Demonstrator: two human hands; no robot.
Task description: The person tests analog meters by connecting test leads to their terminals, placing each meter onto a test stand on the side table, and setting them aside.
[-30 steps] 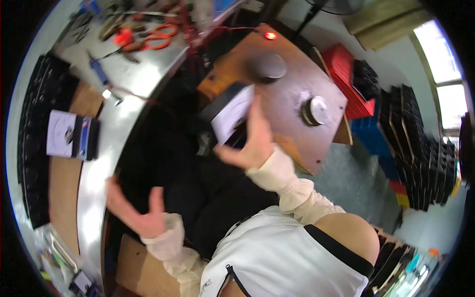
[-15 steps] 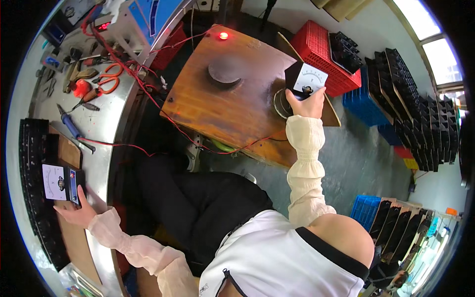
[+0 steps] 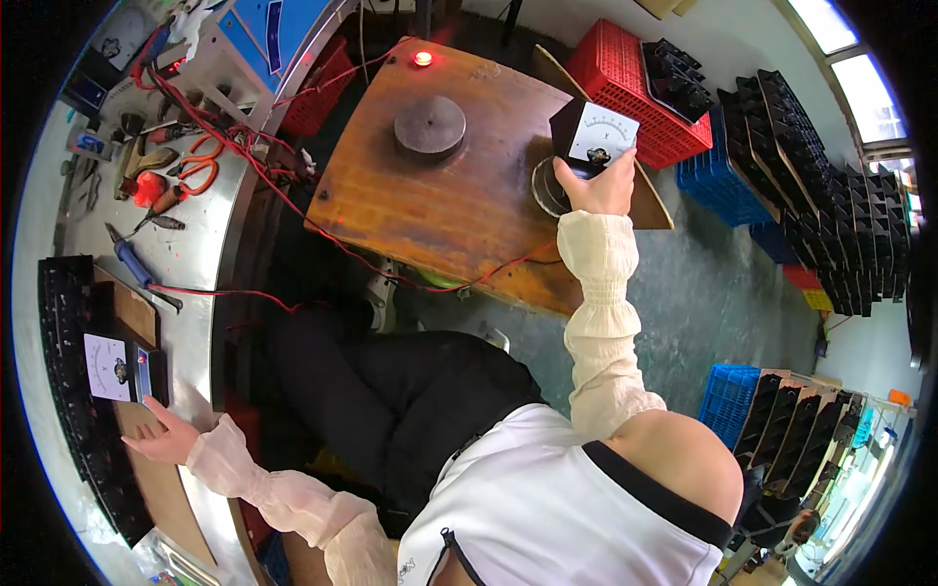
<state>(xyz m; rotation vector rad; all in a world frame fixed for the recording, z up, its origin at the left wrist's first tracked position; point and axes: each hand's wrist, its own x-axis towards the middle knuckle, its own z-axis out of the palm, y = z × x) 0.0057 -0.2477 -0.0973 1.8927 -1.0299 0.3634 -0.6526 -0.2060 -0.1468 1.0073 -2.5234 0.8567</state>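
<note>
My right hand [image 3: 601,190] grips a black panel meter with a white dial [image 3: 603,132], over the right-hand round metal block [image 3: 549,192] on the wooden table [image 3: 357,186]; whether meter and block touch is unclear. A larger round metal block [image 3: 430,125] sits to its left, and a red light [image 3: 423,59] glows at the back. On the left, my left hand [image 3: 164,439] has its fingers apart, just below a second meter [image 3: 119,366] lying on brown board beside a long black rack [image 3: 73,410].
The steel bench [image 3: 200,283] holds orange scissors [image 3: 200,174], a blue-handled tool [image 3: 132,259], other tools and red wires. Red crates [image 3: 630,98], blue crates [image 3: 713,186] and stacked black trays [image 3: 831,225] stand right of the table. A person [image 3: 796,523] is at the lower right.
My right hand has carried its meter rightward to the metal block on the table. My left hand has moved leftward onto the bench, to the other meter, and dropped slightly below it.
</note>
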